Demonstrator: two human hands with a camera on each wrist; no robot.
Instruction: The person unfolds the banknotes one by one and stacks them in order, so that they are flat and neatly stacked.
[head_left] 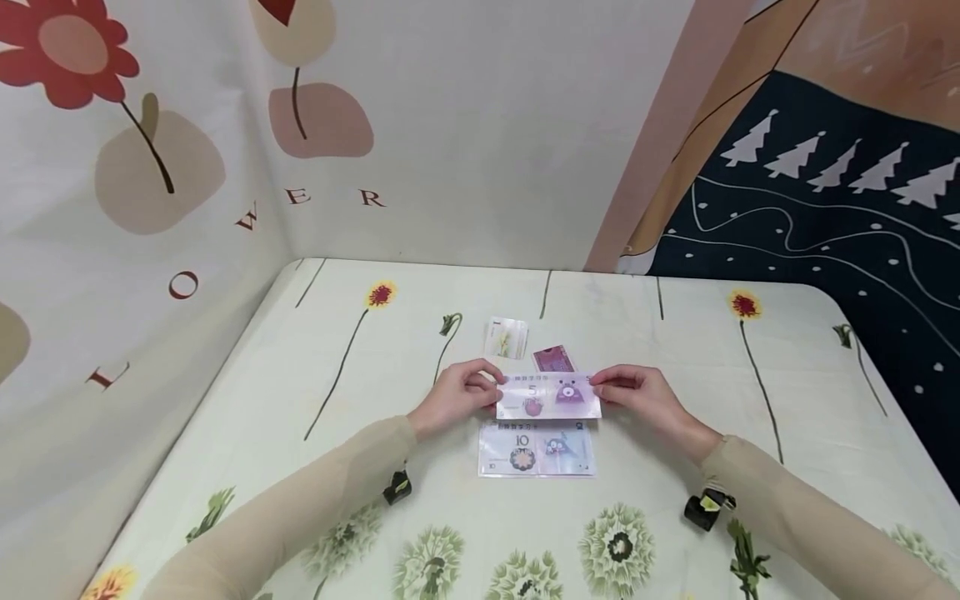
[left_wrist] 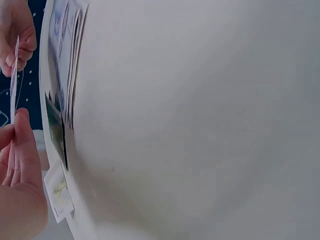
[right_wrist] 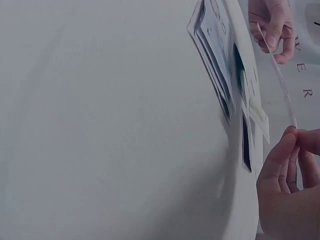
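A purple play banknote (head_left: 551, 402) marked 5 is stretched between my two hands in the head view. My left hand (head_left: 457, 400) pinches its left edge between thumb and fingers. At the opposite edge, my right hand (head_left: 651, 402) pinches it the same way. Both wrist views show the banknote (left_wrist: 14, 80) almost edge-on, raised above the table. Just below it in the head view lies a bluish play banknote (head_left: 538, 462) marked 10. In the right wrist view it tops a stack of notes (right_wrist: 215, 55) with several layered edges.
Beyond the hands lie a small pale pile of notes (head_left: 506, 338) marked 1 and a dark pink note (head_left: 553, 358), partly covered by the held one. All rest on a flower-printed tablecloth (head_left: 360, 467). Printed fabric walls (head_left: 465, 150) border the table at the back and left.
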